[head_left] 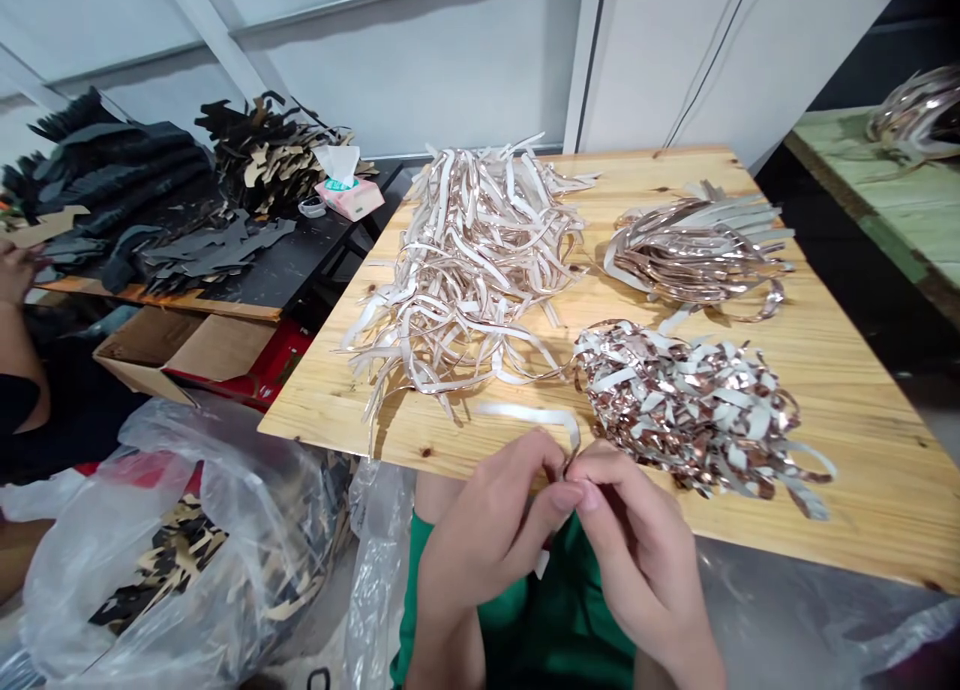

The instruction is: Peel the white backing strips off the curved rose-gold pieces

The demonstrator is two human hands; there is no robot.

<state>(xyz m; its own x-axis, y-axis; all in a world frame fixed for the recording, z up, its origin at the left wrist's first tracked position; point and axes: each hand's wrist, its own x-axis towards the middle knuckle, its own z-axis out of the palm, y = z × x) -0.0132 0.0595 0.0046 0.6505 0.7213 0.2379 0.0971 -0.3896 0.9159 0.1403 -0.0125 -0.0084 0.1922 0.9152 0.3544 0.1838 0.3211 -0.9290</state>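
The left hand (487, 530) and the right hand (641, 540) are close together, low in the middle of the view, and both arms come up from the bottom edge. Their fingertips meet at the top, with the left thumb (556, 497) and the right thumb (591, 495) touching tip to tip. The fingers of both hands are bent and pinched tight, and the backs of the hands face up.
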